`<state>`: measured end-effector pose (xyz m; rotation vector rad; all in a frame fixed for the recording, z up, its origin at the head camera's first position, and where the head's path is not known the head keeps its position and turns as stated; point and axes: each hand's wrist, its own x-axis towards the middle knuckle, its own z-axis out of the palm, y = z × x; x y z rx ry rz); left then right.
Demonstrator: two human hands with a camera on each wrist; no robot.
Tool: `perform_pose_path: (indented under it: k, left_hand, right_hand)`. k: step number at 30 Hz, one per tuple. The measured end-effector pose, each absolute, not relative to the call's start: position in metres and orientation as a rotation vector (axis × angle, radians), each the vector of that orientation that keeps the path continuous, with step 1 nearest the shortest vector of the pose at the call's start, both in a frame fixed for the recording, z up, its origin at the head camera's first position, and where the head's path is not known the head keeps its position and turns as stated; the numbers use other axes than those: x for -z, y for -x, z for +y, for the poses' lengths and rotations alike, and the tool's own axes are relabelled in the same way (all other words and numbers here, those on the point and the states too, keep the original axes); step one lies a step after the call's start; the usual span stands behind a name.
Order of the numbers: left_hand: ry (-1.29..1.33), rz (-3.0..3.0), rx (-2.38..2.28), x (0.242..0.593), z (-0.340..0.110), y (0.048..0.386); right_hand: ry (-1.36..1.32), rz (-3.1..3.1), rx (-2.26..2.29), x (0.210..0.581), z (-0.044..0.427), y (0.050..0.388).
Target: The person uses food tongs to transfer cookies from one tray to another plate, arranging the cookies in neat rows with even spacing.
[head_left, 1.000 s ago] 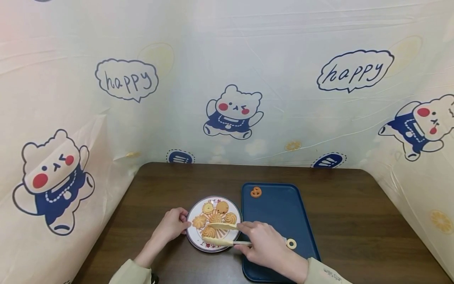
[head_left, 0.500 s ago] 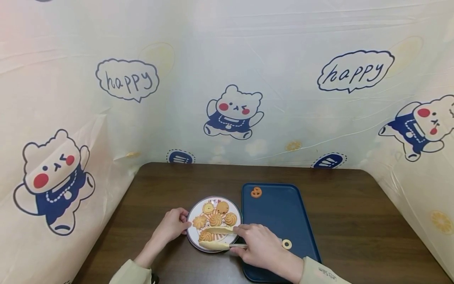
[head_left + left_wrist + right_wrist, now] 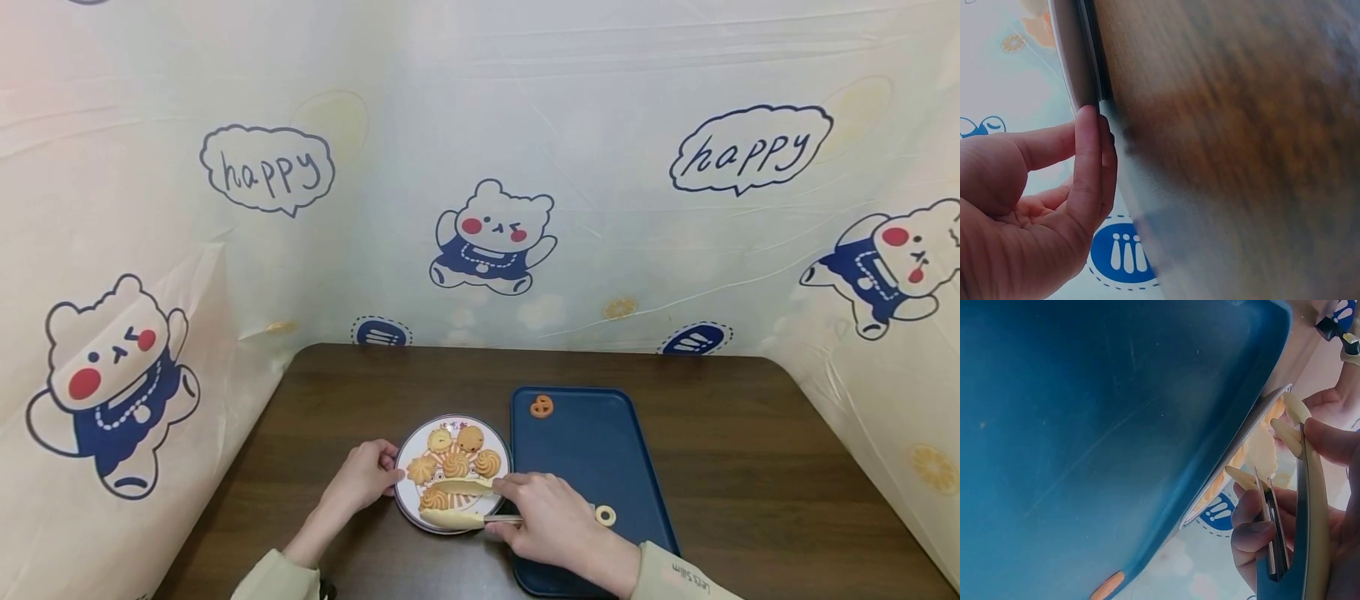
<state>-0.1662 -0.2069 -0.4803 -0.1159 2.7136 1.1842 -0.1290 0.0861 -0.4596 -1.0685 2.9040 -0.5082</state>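
Note:
A round white plate (image 3: 483, 440) with a dark rim line carries several golden-brown cookies, some swirled. My left hand (image 3: 365, 477) pinches its left edge; the left wrist view shows thumb and fingers at the plate's edge (image 3: 1079, 69). My right hand (image 3: 551, 518) grips tongs (image 3: 453, 520) with cream tips and metal arms, seen also as tongs (image 3: 1313, 519) in the right wrist view. The tong tips are spread over the near part of the plate. Between them lies a swirled cookie (image 3: 433, 499), partly covered; whether they touch it I cannot tell.
Right of the plate, close to its edge, lies a long blue tray (image 3: 592, 442) under my right forearm. A small pretzel (image 3: 542, 406) sits in its far left corner. All stand on a dark wooden table (image 3: 720, 433), with a printed cloth (image 3: 615, 233) behind.
My right hand has brought the tongs slightly left and nearer, and the swirled cookie between the tips has shifted the same way. The left hand stays at the plate's edge.

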Motion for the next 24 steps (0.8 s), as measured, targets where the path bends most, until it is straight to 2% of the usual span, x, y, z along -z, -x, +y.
perform_pose_path:
  k: [18,24]
  left_hand:
    - [0.125,2.714,-1.191,0.483,-0.207,0.168]
    - [0.13,2.714,-1.171,0.483,-0.207,0.168]
  right_hand:
    - [1.008,2.967,0.54,0.452,0.092,0.133]
    - [0.913,3.057,0.55,0.446,0.103,0.142]
